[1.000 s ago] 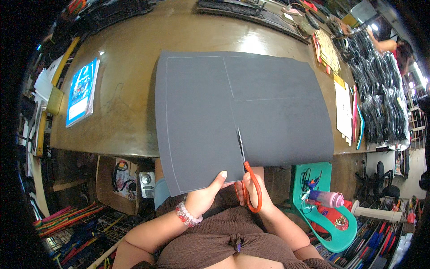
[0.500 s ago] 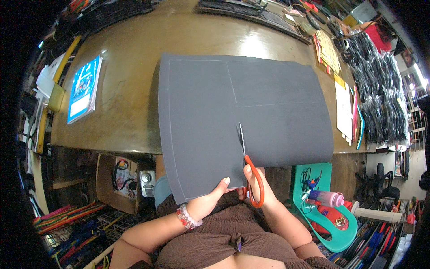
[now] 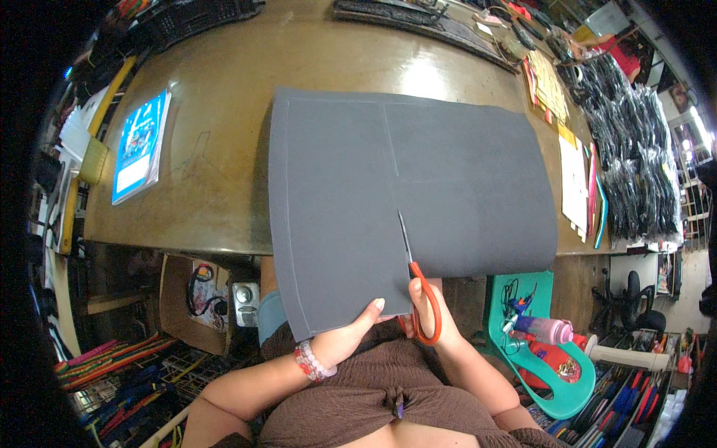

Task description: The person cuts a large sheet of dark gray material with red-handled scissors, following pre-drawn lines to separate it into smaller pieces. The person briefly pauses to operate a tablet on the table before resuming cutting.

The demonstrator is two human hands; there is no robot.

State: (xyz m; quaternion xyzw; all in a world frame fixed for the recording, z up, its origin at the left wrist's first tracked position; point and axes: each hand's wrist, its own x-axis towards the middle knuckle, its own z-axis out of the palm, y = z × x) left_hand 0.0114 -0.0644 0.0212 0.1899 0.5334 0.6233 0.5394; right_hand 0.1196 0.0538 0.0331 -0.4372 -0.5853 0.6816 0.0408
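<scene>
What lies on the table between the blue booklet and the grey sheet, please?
In the head view, only bare brown tabletop lies between the blue booklet and the grey sheet.

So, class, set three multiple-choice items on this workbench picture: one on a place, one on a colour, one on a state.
1. Where does the blue booklet lie? A on the table's left part; B on the grey sheet; C on the floor.
2. What colour are the scissors' handles? A green; B orange; C black.
3. What does the left hand do? A hangs free; B holds a bottle; C holds the sheet's near edge.

Key: 1 A, it lies left of the sheet. 2 B, orange loops in the right hand. 3 C, thumb lies on the sheet.
</scene>
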